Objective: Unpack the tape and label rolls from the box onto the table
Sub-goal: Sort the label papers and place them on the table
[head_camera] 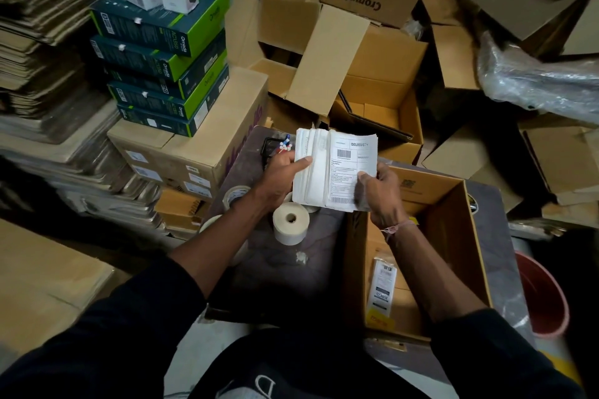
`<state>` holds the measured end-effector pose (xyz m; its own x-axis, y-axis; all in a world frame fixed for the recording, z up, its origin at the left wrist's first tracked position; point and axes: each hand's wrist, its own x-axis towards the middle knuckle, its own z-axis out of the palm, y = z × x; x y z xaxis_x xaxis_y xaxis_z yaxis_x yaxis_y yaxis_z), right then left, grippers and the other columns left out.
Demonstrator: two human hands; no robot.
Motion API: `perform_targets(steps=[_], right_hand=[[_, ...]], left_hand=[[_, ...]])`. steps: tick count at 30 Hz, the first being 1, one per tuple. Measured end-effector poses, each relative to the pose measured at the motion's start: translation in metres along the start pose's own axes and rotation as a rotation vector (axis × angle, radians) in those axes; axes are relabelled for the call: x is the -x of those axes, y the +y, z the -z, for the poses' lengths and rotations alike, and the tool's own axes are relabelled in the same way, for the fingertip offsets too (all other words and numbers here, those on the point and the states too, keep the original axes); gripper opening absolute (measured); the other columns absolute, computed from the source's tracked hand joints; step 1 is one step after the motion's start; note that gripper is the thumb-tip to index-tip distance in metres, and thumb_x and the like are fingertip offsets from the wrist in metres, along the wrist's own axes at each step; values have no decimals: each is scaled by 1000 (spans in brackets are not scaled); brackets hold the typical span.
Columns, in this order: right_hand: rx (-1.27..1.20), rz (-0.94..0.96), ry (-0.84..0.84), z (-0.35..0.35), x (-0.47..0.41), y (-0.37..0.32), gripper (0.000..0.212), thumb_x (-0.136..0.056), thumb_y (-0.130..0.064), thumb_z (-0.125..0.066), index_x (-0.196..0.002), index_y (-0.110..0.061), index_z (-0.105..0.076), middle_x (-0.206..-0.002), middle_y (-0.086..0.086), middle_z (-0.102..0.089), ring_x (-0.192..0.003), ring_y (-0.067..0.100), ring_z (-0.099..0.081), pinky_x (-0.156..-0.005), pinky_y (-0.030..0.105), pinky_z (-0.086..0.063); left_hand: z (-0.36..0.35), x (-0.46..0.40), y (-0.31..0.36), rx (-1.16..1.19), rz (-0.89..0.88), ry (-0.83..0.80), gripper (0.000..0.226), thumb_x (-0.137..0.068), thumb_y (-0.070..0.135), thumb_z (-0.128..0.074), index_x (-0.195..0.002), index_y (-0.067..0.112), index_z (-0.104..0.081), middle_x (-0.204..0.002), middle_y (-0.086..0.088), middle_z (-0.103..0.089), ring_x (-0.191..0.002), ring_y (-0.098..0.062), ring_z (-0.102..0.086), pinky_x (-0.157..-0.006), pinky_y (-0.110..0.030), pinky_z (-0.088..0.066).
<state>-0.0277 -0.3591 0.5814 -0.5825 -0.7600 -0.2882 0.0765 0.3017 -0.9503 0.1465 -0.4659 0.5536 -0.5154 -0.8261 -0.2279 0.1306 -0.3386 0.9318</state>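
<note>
Green boxes (162, 64) stacked beside red bucket (544, 298).

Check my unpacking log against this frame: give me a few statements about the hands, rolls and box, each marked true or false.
1. Both hands hold the stack of printed labels. True: left hand, right hand.
2. The white label roll lies in the open box. False: it stands on the table.
3. A clear tape roll sits on the table. True.
4. The box is empty. False: a packet lies inside.
</note>
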Motion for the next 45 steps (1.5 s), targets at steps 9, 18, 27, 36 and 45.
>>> perform_targets(steps=[9,18,27,36,45], right_hand=[[185,106,46,-10,8,-5,30,-97,-7,-46,-125,-16,-51,-106,-7,-66,-100,18,-67,-81,41,-60],[146,160,63,-54,8,13,22,-92,-19,-58,-112,-19,-51,-104,-1,-69,-96,19,-70,-82,42,-61],[70,214,195,-61,11,11,14,-82,-28,-71,-73,-24,-60,-68,-1,-54,-67,14,-54,-71,47,-56],[287,318,239,-74,14,4,10,-84,-27,-65,-83,-18,-61,-75,-4,-64,-73,13,-64,-70,41,-58],[476,350,209,-100,26,14,23,-82,-31,-70,-90,-14,-56,-79,-4,-64,-71,10,-60,-57,16,-39]], left_hand=[[-3,7,6,47,11,-107,37,-106,26,-50,-135,4,-56,-131,-17,-67,-121,-31,-65,-101,-46,-54],[16,7,5,-194,-124,-47,31,-98,1,-59,-127,13,-58,-123,-7,-69,-111,-20,-70,-96,-42,-57],[55,17,-3,-67,-85,25,36,-96,6,-65,-132,5,-57,-124,-8,-70,-110,-22,-70,-88,-35,-60],[71,18,3,-71,-92,72,30,-97,13,-66,-127,9,-61,-112,3,-75,-101,-13,-73,-77,-26,-59],[78,18,1,-191,-76,-11,41,-95,9,-68,-134,3,-56,-126,-9,-70,-112,-25,-70,-90,-37,-60]])
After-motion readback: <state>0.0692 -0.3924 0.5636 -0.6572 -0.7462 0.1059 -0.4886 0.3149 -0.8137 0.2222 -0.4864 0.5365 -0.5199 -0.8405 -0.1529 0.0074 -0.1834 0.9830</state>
